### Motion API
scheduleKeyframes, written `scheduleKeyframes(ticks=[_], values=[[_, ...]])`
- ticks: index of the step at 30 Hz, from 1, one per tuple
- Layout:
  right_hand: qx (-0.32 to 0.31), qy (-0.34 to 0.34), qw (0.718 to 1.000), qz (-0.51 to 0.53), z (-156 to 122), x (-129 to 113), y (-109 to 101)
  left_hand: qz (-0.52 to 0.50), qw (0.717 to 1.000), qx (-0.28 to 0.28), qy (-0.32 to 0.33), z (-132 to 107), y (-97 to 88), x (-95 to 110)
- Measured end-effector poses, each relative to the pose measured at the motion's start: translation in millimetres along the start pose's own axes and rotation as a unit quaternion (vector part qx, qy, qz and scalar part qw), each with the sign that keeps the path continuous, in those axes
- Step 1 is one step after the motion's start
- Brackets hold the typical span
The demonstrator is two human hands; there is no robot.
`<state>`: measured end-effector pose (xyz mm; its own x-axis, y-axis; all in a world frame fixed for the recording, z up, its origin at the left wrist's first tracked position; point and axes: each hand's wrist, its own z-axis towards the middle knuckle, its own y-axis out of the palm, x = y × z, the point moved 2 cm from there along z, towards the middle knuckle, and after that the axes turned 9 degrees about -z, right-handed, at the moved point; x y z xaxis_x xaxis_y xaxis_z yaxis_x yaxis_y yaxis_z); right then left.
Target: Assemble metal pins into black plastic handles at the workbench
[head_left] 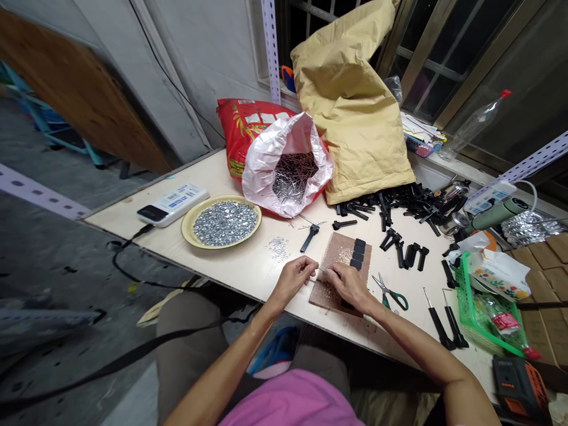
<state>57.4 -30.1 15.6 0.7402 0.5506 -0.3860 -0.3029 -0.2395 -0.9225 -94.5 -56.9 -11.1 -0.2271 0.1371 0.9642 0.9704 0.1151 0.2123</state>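
Note:
My left hand [295, 278] is closed in a pinch over the near edge of the table, at the left side of a brown board [328, 254]. A thin metal pin [320, 270] shows between its fingertips and my right hand [348, 283]. The right hand's fingers are bent closed above the board, and the pin's far end is hidden there. Black blocks [357, 254] lie in a row on the board among pale crumbs. Left of the board are a black plastic handle [309, 238] with a metal rod and a scatter of small washers [278, 248].
A yellow plate [189, 236] holds many metal washers. Behind it stands a red bag [235, 127] of long pins, beside a large paper sack [355, 118]. Green-handled scissors [390, 292], hooked tools [439, 325], a green basket [465, 296] and a pile of black parts [399, 198] lie to the right.

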Motion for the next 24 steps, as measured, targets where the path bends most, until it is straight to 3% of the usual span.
scheduleKeyframes(ticks=[2, 4, 7, 9, 12, 15, 16, 18, 19, 21, 24], values=[[-0.083, 0.025, 0.991, 0.098, 2, 2, 3, 0.009, 1.0, -0.003, 0.004, 0, 0.0, 0], [-0.098, 0.025, 0.987, 0.125, 3, 4, 5, 0.011, 1.0, -0.001, 0.0, 0, -0.2, 0], [0.027, -0.006, 1.0, -0.003, -2, 4, 0, 0.003, 1.0, 0.009, -0.009, -1, -0.4, 1], [0.1, -0.038, 0.988, -0.113, -6, 1, -3, -0.007, 1.0, 0.012, -0.013, -2, -0.3, 1], [0.119, -0.055, 0.982, -0.138, -7, -3, -4, -0.022, 1.0, 0.008, -0.018, -2, -0.7, 1], [0.013, 0.027, 0.997, 0.071, -1, 1, 0, -0.029, 0.999, 0.004, -0.022, -1, -2.2, 0], [-0.048, 0.068, 0.982, 0.171, 2, 3, 3, -0.029, 0.999, 0.002, -0.024, 0, -2.6, -1], [-0.149, 0.142, 0.917, 0.341, 4, 5, 8, -0.031, 0.999, 0.001, -0.03, 1, -3.1, -2], [-0.172, 0.167, 0.888, 0.394, 5, 5, 9, -0.036, 0.999, 0.001, -0.033, 1, -2.9, -3], [-0.159, 0.192, 0.863, 0.44, 6, 5, 9, -0.068, 0.997, 0.006, -0.042, 1, -2.1, -4], [-0.107, 0.192, 0.868, 0.445, 6, 2, 6, -0.177, 0.982, 0.016, -0.065, 0, -0.2, -4]])
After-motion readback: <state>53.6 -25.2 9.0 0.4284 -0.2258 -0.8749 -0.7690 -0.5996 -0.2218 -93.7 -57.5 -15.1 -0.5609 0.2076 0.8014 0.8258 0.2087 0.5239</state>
